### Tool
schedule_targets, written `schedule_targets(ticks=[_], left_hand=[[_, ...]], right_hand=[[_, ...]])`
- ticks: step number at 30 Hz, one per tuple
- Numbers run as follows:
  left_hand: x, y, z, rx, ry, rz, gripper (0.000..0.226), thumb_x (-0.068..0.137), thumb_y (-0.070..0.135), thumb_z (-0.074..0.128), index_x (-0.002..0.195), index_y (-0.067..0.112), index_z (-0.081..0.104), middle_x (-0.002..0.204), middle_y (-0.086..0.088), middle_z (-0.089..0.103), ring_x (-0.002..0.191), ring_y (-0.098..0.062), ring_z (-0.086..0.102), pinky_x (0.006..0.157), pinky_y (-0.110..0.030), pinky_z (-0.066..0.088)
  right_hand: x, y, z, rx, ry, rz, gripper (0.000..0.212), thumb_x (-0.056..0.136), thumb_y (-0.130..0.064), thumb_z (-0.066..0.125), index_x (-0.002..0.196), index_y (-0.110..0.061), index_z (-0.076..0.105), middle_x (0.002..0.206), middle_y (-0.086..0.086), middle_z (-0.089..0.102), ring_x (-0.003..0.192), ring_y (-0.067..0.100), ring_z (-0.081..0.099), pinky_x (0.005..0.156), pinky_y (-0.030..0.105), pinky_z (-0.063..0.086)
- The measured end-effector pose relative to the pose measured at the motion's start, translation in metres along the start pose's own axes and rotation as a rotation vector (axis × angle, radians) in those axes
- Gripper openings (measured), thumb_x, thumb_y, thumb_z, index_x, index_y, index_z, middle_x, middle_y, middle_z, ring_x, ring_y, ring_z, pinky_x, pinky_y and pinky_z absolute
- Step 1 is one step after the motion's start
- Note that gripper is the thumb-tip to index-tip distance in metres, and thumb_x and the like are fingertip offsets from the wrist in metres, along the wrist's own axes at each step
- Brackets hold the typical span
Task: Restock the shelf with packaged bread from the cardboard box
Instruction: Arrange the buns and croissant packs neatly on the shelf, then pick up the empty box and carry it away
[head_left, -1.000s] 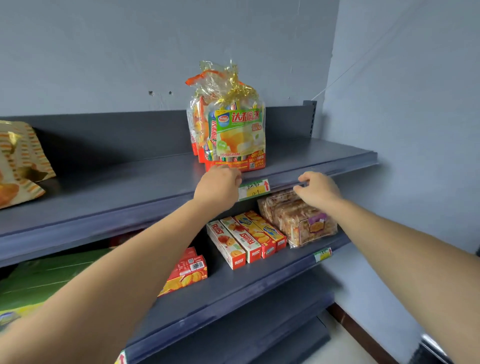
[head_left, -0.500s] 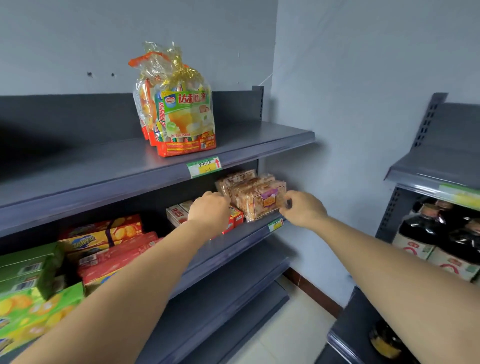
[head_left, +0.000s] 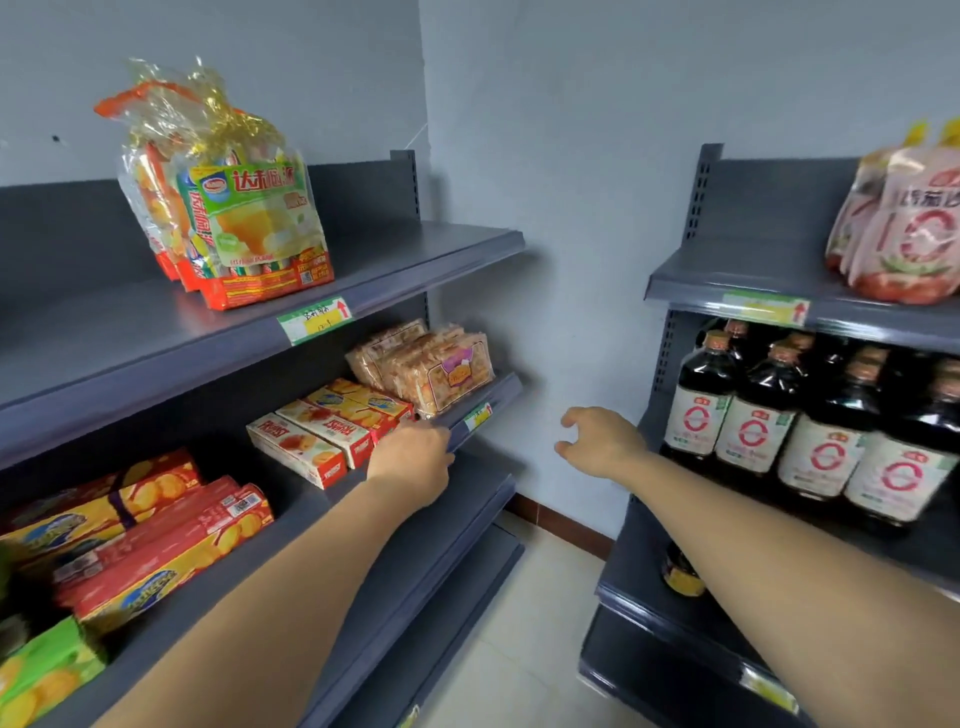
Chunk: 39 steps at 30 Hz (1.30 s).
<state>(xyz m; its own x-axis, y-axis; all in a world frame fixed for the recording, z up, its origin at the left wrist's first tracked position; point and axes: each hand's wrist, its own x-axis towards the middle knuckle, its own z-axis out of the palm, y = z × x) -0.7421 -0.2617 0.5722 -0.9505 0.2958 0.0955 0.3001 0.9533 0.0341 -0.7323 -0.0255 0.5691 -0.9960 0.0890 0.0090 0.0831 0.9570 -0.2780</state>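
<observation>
1. Dark sauce bottles (head_left: 753, 410) with white and red labels stand in a row at mid right.
2. Pink pouches (head_left: 904, 234) stand at upper right.
3. White and red boxes (head_left: 301, 449) lie at centre.
4. Long red and yellow boxes (head_left: 171, 540) lie at lower left, with green packs (head_left: 47, 670) in the corner below them.

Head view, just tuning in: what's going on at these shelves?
A person's left hand is at the front edge of the middle shelf, by the biscuit boxes; whether it grips anything is hidden. The right hand hangs empty in mid-air, fingers loosely curled. The packaged bread sits on that shelf, untouched.
</observation>
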Motion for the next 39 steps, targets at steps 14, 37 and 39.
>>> schedule_targets(ticks=[14, 37, 39], left_hand=[[-0.026, 0.066, 0.054, -0.015, -0.111, 0.508, 0.025, 0.098, 0.026, 0.046, 0.109, 0.009, 0.060, 0.112, -0.012, 0.062, 0.104, -0.028, 0.058, 0.084, -0.039, 0.050], [-0.233, 0.353, 0.154, -0.095, -0.340, 1.142, 0.034, 0.097, 0.030, 0.047, 0.124, 0.012, 0.058, 0.124, -0.007, 0.058, 0.119, -0.026, 0.049, 0.098, -0.041, 0.044], [-0.260, 0.375, 0.168, -0.088, -0.369, 1.191, 0.035, 0.098, 0.029, 0.046, 0.127, 0.012, 0.056, 0.125, -0.007, 0.058, 0.121, -0.025, 0.049, 0.098, -0.038, 0.044]], right_hand=[[-0.160, 0.055, 0.038, -0.042, -0.009, 0.474, 0.043, 0.091, -0.035, 0.056, 0.131, -0.020, 0.054, 0.132, 0.006, 0.056, 0.120, 0.028, 0.053, 0.092, 0.037, 0.049], [-0.534, 0.194, 0.095, 0.072, -0.061, 1.218, 0.043, 0.095, -0.034, 0.052, 0.137, -0.028, 0.048, 0.137, -0.002, 0.052, 0.128, 0.021, 0.046, 0.096, 0.033, 0.044], [-0.568, 0.203, 0.112, 0.092, -0.069, 1.273, 0.041, 0.096, -0.034, 0.051, 0.136, -0.027, 0.048, 0.136, -0.001, 0.053, 0.127, 0.021, 0.047, 0.095, 0.033, 0.045]])
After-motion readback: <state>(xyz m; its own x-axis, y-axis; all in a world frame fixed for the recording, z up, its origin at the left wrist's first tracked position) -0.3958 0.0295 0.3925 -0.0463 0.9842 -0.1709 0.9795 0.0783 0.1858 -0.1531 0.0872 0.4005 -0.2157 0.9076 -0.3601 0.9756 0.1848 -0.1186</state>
